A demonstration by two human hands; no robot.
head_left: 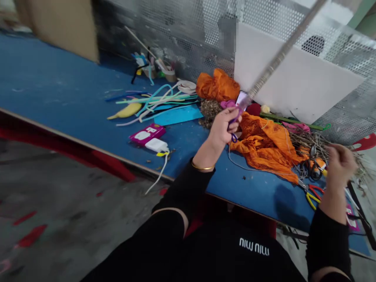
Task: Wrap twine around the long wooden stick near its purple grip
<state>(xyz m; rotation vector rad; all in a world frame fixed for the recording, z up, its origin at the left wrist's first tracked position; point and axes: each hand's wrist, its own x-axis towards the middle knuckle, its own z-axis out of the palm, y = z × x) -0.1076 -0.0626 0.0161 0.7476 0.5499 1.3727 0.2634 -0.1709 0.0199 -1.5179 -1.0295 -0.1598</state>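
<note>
My left hand is closed around a thin purple strip with a small loop hanging below the fingers. A long greyish rod slants down from the upper right to these fingers; whether they grip it I cannot tell. Just right of this hand lies a crumpled orange cloth, with a thin grey cord along its near edge. My right hand is raised at the right with its fingers curled together, blurred; anything in them is hidden. Near it lie dark-handled scissors and red-and-yellow-handled pliers.
On the blue table lie colored fuzzy stems, a yellow banana-shaped item, a blue sheet and a magenta packet. Another orange bundle, dry twigs and a white board stand behind.
</note>
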